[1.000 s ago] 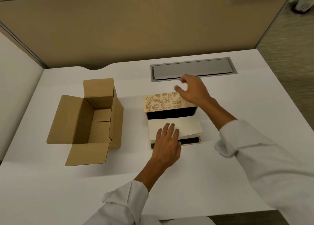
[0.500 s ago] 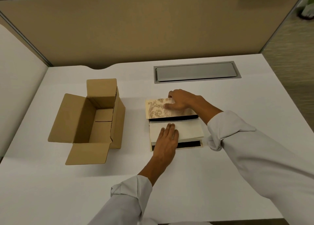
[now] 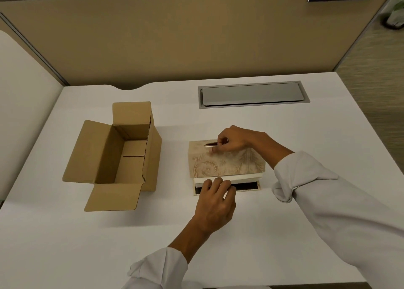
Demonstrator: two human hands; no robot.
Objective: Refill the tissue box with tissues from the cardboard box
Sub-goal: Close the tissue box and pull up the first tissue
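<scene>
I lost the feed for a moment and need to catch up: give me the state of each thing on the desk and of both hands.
Cardboard box: flaps open, nothing visible inside.
Tissue box lid: lowered over the stack, not fully shut.
Tissue stack: in the tissue box base, front edge showing.
Right hand: gripping the lid at its slot.
Left hand: fingers at the stack's front edge.
Desk cable hatch: closed.

We see two bare hands, the left hand and the right hand, free of rings or gloves. Both arms wear loose white sleeves, each bunched and rolled back in thick folds just above the wrist.
</scene>
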